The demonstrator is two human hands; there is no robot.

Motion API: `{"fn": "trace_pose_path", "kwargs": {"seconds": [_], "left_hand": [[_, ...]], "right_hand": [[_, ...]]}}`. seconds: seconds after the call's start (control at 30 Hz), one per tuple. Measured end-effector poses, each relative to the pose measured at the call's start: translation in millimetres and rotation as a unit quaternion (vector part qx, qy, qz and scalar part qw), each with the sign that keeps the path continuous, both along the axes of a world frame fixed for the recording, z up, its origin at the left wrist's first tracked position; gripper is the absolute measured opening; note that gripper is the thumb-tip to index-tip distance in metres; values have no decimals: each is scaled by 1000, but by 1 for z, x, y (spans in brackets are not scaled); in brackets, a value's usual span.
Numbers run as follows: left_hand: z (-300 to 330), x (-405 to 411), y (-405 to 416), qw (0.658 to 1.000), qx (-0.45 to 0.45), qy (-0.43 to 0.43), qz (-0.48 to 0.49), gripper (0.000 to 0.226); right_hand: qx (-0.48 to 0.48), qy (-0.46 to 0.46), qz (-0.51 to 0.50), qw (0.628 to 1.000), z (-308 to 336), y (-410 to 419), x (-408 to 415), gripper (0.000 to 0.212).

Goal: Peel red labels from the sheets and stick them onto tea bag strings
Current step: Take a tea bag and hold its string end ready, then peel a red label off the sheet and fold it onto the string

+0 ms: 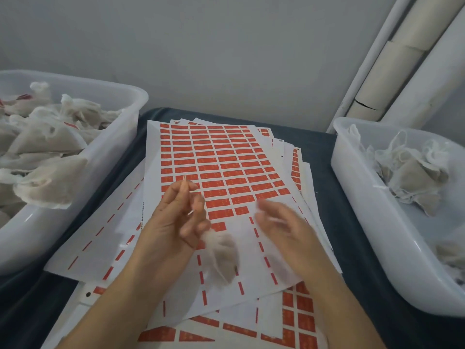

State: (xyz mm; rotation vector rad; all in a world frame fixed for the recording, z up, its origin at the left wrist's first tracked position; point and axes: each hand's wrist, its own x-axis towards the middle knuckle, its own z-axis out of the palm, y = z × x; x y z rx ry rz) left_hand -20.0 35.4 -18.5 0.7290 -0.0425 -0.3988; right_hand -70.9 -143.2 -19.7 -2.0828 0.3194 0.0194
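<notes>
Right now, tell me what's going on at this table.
A person is tagging tea bags. The left hand pinches a string up, with a tea bag dangling below it over the top sheet of red labels, whose near rows are already peeled. The right hand hovers blurred beside it, apparently empty. The left tub is piled with tea bags, some showing red tags; the right tub holds fewer.

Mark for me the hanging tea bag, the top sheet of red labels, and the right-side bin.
grey mesh tea bag point(224, 255), head view, its body
white sheet of red labels point(226, 167), head view, mid-grid
translucent white plastic bin point(357, 187), head view, near wall
</notes>
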Motion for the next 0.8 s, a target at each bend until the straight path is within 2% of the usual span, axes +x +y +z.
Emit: {"fn": "trace_pose_path", "kwargs": {"seconds": [0.07, 0.1, 0.17, 0.2, 0.3, 0.43, 0.47, 0.7, 0.8], "left_hand": [[4, -3, 1, 996, 66, -36, 39, 24], [5, -4, 0, 990, 110, -60, 64, 25], [6, -5, -3, 967, 197, -107, 117, 27], [5, -6, -5, 945, 257, -147, 138, 26], [-6, -11, -12, 829, 465, -289, 113, 25], [-24, -11, -20, 682, 645, -344, 7, 25], [-27, -10, -20, 656, 667, -354, 3, 29], [-34, -9, -21, 573, 728, -376, 11, 39], [-37, -6, -24, 560, 731, -389, 18, 41]], "right_hand": [[-108, -31, -121, 986, -1, -19, 3, 49], [-146, -13, -156, 977, -1, -27, 2, 52], [-196, 53, -168, 965, -2, -41, 1, 56], [-207, 81, -160, 962, -4, -44, 0, 58], [-214, 93, -152, 960, -7, -45, -2, 63], [-218, 92, -152, 960, -4, -45, -2, 68], [-213, 96, -150, 961, -4, -45, -2, 68], [-208, 53, -154, 964, -6, -41, -7, 55], [-167, 32, -172, 970, 1, -38, -3, 71]]}}
